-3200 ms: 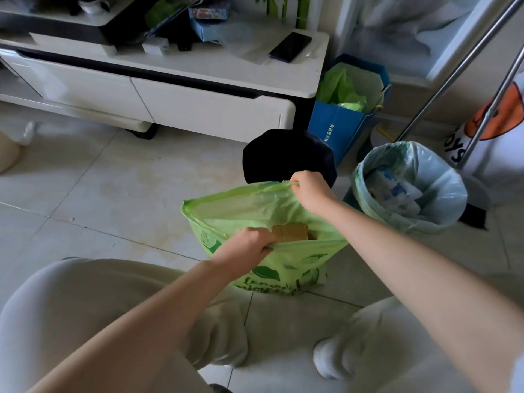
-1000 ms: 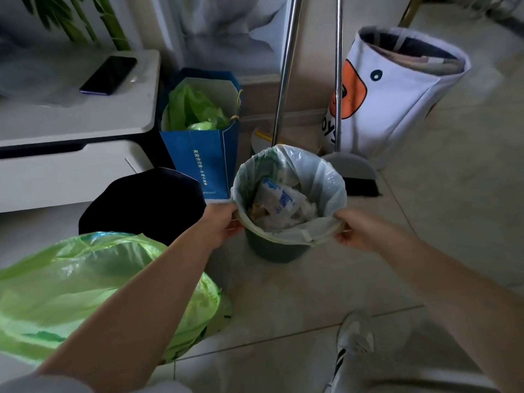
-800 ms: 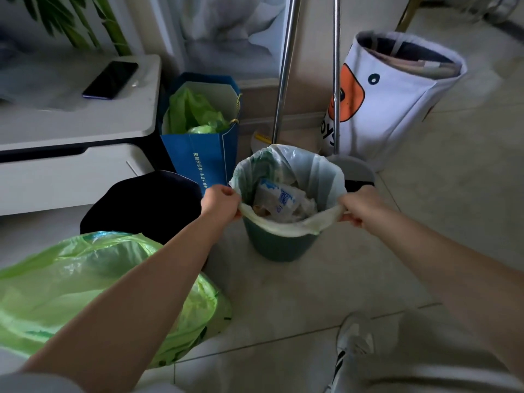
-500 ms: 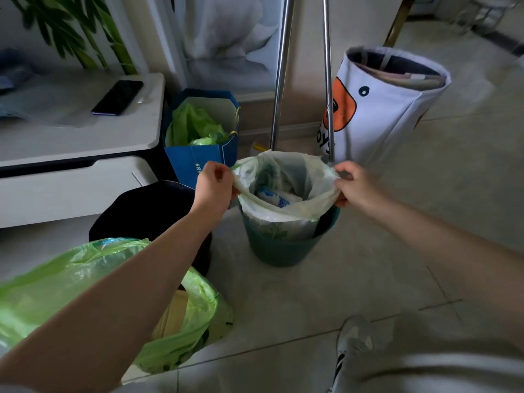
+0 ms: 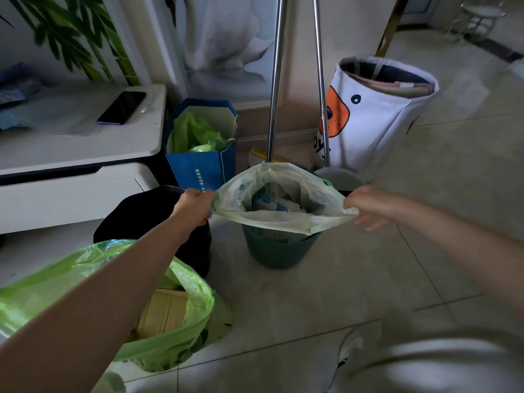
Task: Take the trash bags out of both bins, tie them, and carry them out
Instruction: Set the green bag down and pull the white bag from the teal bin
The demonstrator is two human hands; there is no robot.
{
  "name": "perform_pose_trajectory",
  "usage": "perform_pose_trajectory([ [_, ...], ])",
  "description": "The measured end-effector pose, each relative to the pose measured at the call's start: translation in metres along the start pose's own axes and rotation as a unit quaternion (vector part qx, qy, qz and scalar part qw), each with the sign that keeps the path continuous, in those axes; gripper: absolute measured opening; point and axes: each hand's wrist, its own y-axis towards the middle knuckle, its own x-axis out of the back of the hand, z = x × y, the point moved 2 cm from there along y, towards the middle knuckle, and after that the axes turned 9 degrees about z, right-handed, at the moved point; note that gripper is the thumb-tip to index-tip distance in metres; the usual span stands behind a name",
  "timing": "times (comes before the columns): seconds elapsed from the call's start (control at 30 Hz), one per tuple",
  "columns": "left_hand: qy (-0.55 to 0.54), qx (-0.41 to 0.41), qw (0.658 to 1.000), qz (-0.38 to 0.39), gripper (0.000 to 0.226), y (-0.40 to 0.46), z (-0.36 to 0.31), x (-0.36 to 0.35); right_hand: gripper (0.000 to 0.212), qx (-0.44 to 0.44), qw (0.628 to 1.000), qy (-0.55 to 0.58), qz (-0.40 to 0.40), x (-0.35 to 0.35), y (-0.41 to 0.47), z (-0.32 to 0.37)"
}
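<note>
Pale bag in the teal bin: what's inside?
Inside the pale bag, held open by the left hand and right hand: crumpled white packaging with blue print. Anything deeper is hidden by that packaging and the teal bin.

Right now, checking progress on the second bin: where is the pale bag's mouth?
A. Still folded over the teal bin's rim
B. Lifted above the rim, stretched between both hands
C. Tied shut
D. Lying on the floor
B: the left hand and right hand hold the pale bag open above the teal bin.
</note>
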Motion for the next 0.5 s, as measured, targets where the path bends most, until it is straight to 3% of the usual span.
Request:
perform_pose_trajectory([
  [0.1, 0.051, -0.021, 0.998, -0.007, 0.051, 0.016, -0.019, -0.006, 0.047, 0.000, 0.999, 0.031, -0.005, -0.004, 0.010, 0.011],
  [0.23, 0.121, -0.020, 0.992, 0.005, 0.056, 0.035, -0.030, -0.020, 0.038, 0.002, 0.998, 0.056, 0.006, -0.010, 0.023, 0.017],
  [0.4, 0.193, -0.017, 0.980, 0.046, 0.018, 0.049, -0.031, -0.028, 0.019, 0.025, 0.996, -0.082, -0.019, -0.012, 0.030, 0.020],
  [0.5, 0.175, -0.042, 0.984, 0.018, 0.021, 0.051, -0.038, -0.024, 0.010, 0.061, 0.997, -0.017, -0.045, -0.007, 0.038, 0.023],
])
